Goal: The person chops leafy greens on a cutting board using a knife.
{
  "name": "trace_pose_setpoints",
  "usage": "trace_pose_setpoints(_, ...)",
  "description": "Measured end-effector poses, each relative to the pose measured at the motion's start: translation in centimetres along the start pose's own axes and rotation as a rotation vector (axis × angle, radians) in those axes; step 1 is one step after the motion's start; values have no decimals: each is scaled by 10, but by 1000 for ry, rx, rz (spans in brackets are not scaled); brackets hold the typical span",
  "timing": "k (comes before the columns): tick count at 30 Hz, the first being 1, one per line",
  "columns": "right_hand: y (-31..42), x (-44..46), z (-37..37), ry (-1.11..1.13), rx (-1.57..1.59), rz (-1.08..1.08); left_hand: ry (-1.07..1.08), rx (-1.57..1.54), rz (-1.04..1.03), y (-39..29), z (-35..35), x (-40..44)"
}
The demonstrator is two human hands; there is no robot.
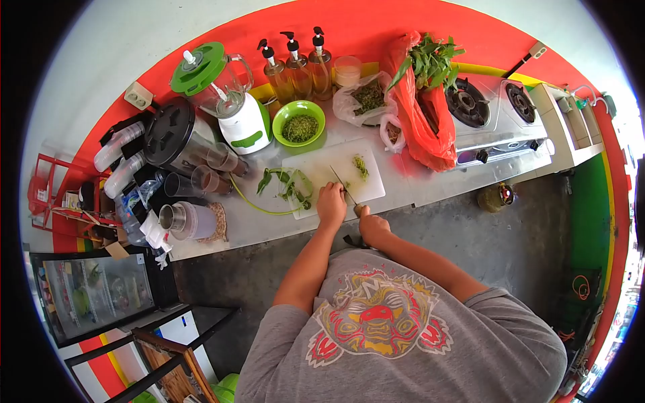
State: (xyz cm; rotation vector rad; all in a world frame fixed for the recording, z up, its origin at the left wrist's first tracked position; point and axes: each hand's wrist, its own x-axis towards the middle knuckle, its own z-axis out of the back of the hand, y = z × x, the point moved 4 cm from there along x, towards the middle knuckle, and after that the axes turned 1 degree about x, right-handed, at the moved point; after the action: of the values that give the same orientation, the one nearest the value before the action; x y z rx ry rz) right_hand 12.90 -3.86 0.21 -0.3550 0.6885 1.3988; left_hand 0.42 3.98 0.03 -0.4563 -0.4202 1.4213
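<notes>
My right hand [373,227] grips a knife [345,185] by its handle, and the blade slants up and left over the white cutting board [373,185]. Close along the blade's left side, my left hand [332,203] rests on the board with its fingers curled together. A few green bits show at its fingertips, but what it holds is hidden. Left of this hand lie leafy green stems [289,185], partly on the board. A small pile of chopped greens [361,168] sits on the board's right part. Behind the board, a green bowl [317,139] holds finely chopped greens.
A blender [243,124], several pump bottles [297,74] and a plastic bag of greens [369,96] line the back. On the right, a red bag [437,144] of leafy stems stands beside a gas stove [500,127]. Cups [203,180] and a steel-rimmed container [191,221] stand left.
</notes>
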Motion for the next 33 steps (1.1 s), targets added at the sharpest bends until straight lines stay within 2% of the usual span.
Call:
trace_pose_setpoints(3,-2,6,5,-62,-1,13,-29,49,-99,-2,-2,-2)
trace_pose_setpoints(5,-2,5,15,-68,-43,111,-153,3,-187,-6,1,-7)
trace_pose_setpoints(9,3,-7,14,-24,-18,105,-118,88,-218,-4,0,-10)
trace_pose_setpoints(11,-2,-1,-9,-59,40,-13,-116,89,-214,-5,1,-11)
trace_pose_setpoints(17,2,0,25,12,-13,82,-104,28,-129,-5,2,-8)
trace_pose_setpoints(21,5,-8,12,24,-15,68,-80,2,-92,-7,7,-5)
trace_pose_setpoints(23,-1,5,-11,-19,24,-20,-60,-9,-77,-7,7,-6)
trace_pose_setpoints(29,5,-4,29,43,-30,107,-54,-25,-38,-2,6,-6)
trace_pose_setpoints(33,6,-7,8,5,41,49,-69,-17,-73,-1,5,-9)
